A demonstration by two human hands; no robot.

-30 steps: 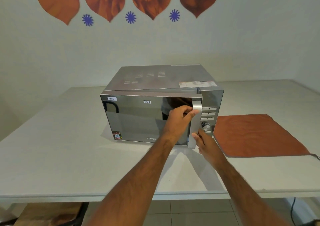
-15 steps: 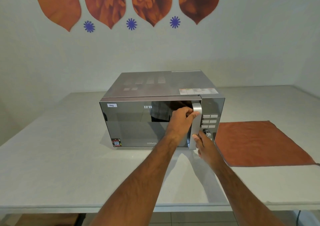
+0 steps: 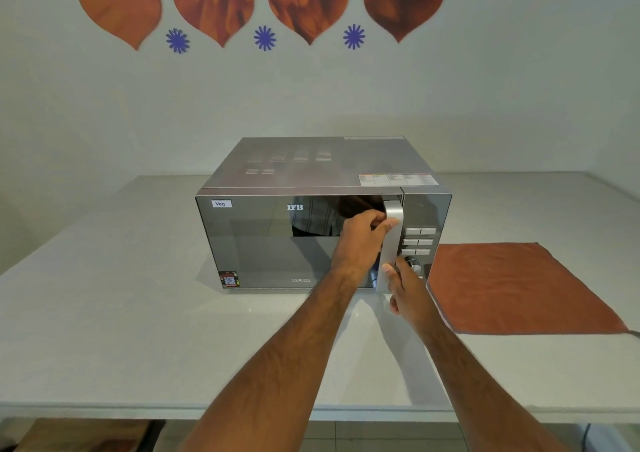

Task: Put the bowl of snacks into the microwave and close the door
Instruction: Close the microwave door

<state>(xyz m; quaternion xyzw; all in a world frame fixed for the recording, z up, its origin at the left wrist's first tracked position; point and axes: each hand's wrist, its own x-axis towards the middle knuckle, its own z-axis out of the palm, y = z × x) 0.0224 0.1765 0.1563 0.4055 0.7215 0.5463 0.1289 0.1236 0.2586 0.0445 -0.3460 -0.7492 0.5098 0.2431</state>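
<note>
The silver microwave (image 3: pixel 311 171) stands in the middle of the white table (image 3: pixel 121 313). Its dark mirrored door (image 3: pixel 263 251) sits flush with the front. My left hand (image 3: pixel 360 240) is wrapped around the upper part of the vertical silver door handle (image 3: pixel 393 209). Lower down, my right hand (image 3: pixel 408 289) lies against the foot of the handle, thumb on its front and fingers stretched out beside the control knob. No bowl of snacks is in view; the mirrored door hides the inside.
An orange cloth (image 3: pixel 512 285) lies flat on the table right of the microwave. The button panel (image 3: pixel 420 240) is beside the handle. The wall is close behind. A wooden piece (image 3: pixel 86 434) shows under the table's front edge.
The door's handle side stood slightly out from the front a second ago and now sits flush. Both hands stayed on the handle.
</note>
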